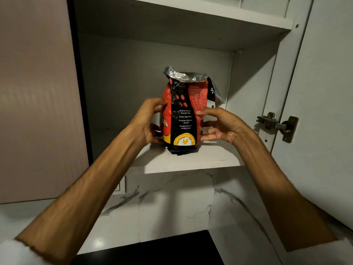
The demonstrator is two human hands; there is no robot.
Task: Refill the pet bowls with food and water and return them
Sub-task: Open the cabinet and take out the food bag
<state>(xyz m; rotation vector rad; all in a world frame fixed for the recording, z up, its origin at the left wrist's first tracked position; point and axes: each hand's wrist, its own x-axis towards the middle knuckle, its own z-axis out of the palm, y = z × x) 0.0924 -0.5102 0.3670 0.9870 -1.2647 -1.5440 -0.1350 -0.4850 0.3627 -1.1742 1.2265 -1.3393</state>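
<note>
A red and black pet food bag (184, 115) with a crumpled, open silver top stands upright on the lower shelf (191, 165) of an open wall cabinet. My left hand (147, 121) grips the bag's left side, thumb high on the front and fingers curled round lower down. My right hand (219, 127) touches the bag's right side with its thumb tip and nearly straight, spread fingers. No pet bowls are in view.
The cabinet's open door (324, 92) hangs at the right with a metal hinge (277, 124). A closed cabinet door (38, 102) is at the left. An upper shelf (210, 14) sits above. Below are a marble backsplash (172, 197) and a black countertop surface (152, 249).
</note>
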